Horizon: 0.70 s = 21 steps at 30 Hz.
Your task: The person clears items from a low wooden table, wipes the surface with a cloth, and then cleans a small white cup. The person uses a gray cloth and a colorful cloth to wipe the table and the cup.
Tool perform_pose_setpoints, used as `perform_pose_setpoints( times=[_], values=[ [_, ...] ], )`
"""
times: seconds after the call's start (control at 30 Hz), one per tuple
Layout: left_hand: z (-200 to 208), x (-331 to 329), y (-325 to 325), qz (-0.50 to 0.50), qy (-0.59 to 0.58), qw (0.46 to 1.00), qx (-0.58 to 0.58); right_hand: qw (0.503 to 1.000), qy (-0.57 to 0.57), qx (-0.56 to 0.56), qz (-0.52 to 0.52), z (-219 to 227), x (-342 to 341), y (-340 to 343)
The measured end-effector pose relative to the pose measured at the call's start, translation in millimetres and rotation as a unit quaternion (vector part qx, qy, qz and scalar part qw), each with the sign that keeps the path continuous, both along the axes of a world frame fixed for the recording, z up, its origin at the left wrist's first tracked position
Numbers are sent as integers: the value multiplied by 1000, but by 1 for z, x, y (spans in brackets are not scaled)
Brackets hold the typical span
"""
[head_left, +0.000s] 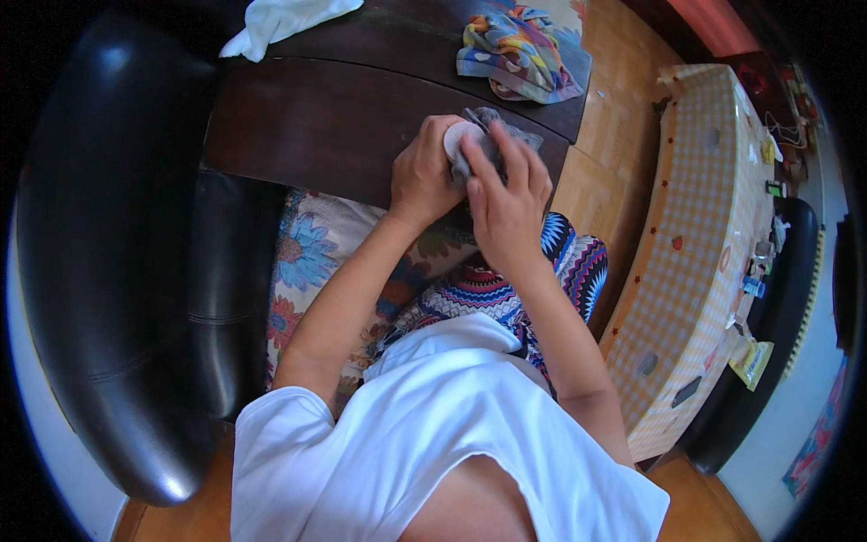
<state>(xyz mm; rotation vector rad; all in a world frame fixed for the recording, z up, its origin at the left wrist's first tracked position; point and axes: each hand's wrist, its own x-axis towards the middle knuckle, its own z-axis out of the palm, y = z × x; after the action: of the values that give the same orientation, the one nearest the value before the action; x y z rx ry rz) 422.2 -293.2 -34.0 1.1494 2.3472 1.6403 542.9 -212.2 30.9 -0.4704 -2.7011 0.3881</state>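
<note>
Over the dark wooden table's near edge, my left hand (426, 172) is wrapped round a small white round object (457, 134). Its pale circular end faces up; the rest is hidden by my fingers, so I cannot make out its kind. My right hand (508, 194) comes in from the other side, fingers bent against the white object. A crumpled grey cloth (524, 135) shows behind and beneath the right fingers, and a bit of grey also shows between that hand and the white object. The fingertips are partly hidden and slightly blurred.
A colourful patterned cloth (519, 56) lies bunched at the table's far right. Farther left rests a white cloth (284, 23) on the dark table (298, 126). A black padded seat (108, 271) stands left. On the right is a long checked-cloth-covered table (677, 271) with small items.
</note>
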Motion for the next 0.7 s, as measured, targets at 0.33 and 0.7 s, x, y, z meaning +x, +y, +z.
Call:
perform_pose_setpoints(
  times=[0.33,0.7],
  values=[
    [13,-13,-20,-130,-333,924,133,778,272,-550,-135,-23,-23,45],
    [63,4,-29,-205,-375,892,148,705,287,-648,20,17,-30,-4]
  ],
)
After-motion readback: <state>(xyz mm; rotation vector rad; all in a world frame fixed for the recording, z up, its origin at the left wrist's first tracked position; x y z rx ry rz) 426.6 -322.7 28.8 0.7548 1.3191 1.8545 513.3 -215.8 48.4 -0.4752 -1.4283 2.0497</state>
